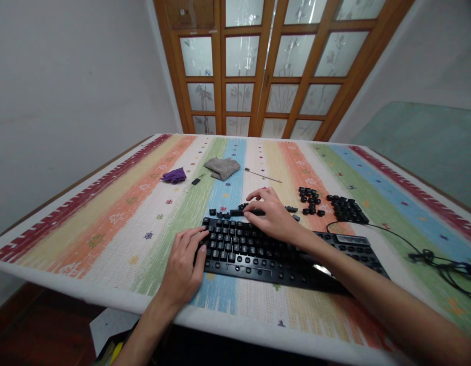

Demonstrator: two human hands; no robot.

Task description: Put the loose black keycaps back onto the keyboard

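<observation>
A black keyboard lies near the table's front edge. Its upper rows on the left carry keycaps, while sockets show bare along the lower rows and in the right block. My left hand grips the keyboard's left end, fingertips on the edge and thumb beside it. Across the keyboard reaches my right hand, its curved fingers apart, thumb and index finger beside a long black keycap in a row of loose ones. Behind the keyboard's right half lie more loose keycaps and a denser group of keycaps.
Farther back are a purple cloth, a grey cloth, a small black-handled tool and a thin brush. A coiled black cable lies at right. Striped cloth covers the table; a pale green panel stands beyond.
</observation>
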